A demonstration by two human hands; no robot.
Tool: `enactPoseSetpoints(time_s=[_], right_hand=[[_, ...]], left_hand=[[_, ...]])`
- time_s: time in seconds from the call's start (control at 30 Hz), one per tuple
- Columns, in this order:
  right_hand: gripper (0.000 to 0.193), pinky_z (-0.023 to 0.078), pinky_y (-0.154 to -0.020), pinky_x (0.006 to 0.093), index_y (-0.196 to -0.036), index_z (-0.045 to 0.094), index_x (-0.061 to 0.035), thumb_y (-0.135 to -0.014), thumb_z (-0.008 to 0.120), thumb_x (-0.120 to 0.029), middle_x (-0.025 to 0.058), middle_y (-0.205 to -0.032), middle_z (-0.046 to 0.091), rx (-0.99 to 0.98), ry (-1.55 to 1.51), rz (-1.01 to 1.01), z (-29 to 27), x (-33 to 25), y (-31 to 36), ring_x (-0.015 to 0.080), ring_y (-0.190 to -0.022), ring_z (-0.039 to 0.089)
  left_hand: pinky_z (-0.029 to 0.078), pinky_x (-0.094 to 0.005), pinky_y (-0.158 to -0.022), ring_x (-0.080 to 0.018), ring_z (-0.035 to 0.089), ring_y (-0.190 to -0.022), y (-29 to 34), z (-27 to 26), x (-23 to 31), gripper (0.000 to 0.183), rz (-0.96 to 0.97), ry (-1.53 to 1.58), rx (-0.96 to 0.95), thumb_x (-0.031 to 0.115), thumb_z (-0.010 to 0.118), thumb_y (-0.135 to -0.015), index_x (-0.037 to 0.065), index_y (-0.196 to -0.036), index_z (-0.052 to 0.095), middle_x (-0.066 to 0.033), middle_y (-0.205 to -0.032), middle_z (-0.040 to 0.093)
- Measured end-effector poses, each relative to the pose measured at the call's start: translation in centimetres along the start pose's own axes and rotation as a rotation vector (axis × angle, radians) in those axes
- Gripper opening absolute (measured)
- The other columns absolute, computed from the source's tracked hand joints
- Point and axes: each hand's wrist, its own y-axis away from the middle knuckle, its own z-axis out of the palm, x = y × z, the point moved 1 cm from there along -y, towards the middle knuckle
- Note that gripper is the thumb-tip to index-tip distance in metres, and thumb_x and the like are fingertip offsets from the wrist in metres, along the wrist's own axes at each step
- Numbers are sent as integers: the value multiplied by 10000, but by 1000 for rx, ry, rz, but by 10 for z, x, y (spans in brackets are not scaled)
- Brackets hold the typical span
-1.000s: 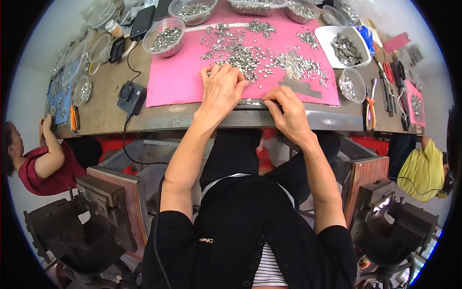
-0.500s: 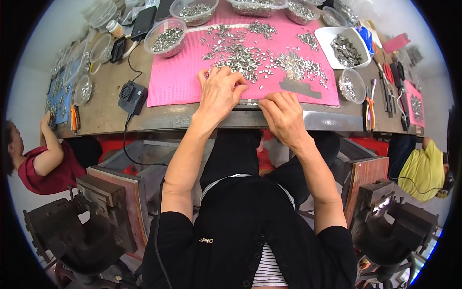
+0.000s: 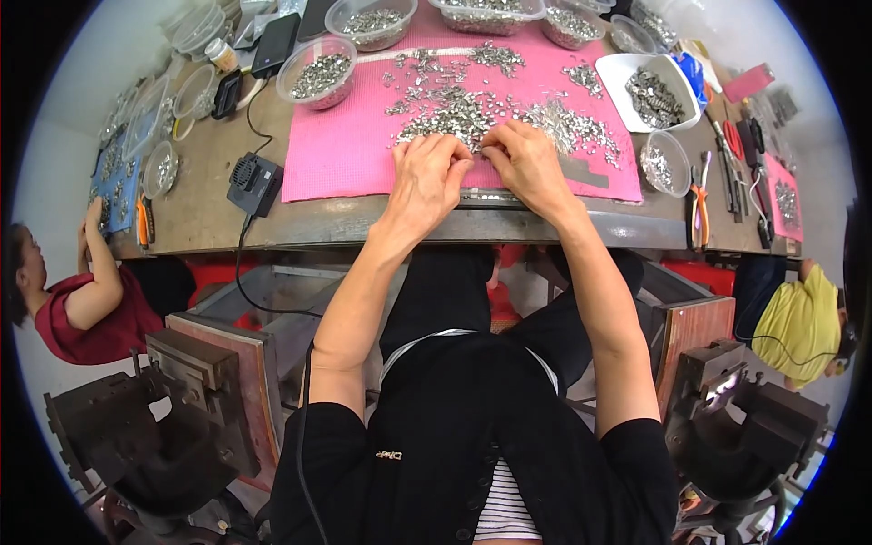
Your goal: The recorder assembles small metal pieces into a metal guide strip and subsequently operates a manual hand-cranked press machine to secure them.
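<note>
My left hand (image 3: 425, 180) is over the near part of a pink mat (image 3: 331, 163), thumb and fingertips pressed together. Close beside it, my right hand (image 3: 527, 168) is bent into a pinch at the edge of a pile of small silver metal pieces (image 3: 445, 116). Whatever the fingertips of either hand hold is too small or hidden to make out. A narrow metal strip (image 3: 486, 195) lies along the table's front edge, just below the hands. To the right of my right hand, a flat grey plate (image 3: 586, 173) rests on the mat by thin silvery pieces.
Clear plastic tubs of metal pieces (image 3: 318, 77) and a white tray (image 3: 610, 86) surround the mat. A black corded device (image 3: 252, 184) sits left; orange-handled pliers (image 3: 697, 204) lie right. One person (image 3: 86, 300) works at left, another (image 3: 799, 318) sits at right.
My right hand has moved up and left from the table's front edge to the pile, closer to my left hand. The left hand has shifted slightly right and down.
</note>
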Motion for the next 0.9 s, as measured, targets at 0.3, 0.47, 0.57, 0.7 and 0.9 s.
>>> enactPoseSetpoints(time_s=[0.3,0.47,0.57,0.7,0.9], right_hand=[[130,563,-699,369,-1006,703,-10,-877,690,-2,139,-875,699,38,-243,186,-26,-11,8,282,-782,712],[135,538,-707,288,-1034,733,1,-910,718,-51,67,-877,731,28,-338,358,-37,-8,25,122,-764,669],[134,537,-698,277,-1029,737,1,-908,727,-55,62,-871,734,32,-264,381,-39,2,32,109,-756,664],[132,537,-686,271,-1017,741,2,-899,743,-57,62,-856,735,46,-265,382,-40,1,35,105,-742,662],[116,569,-673,294,-966,718,16,-883,757,-56,101,-828,734,82,-349,443,-42,-11,40,159,-724,713]], left_hand=[[492,-377,-726,-287,603,-817,17,9,33,59,31,350,24,7,659,-924,1,-973,627,-127,-870,630],[494,-403,-755,-316,611,-841,22,18,33,104,113,273,63,-23,673,-889,-5,-974,617,-137,-901,620],[498,-412,-763,-320,615,-850,23,19,35,130,112,237,49,-32,683,-872,-4,-977,612,-138,-918,620],[503,-408,-761,-323,621,-847,24,19,36,139,146,221,71,-34,690,-864,-2,-974,611,-140,-915,619],[508,-413,-752,-332,625,-836,24,20,35,157,152,225,71,-28,709,-853,1,-975,614,-142,-912,622]])
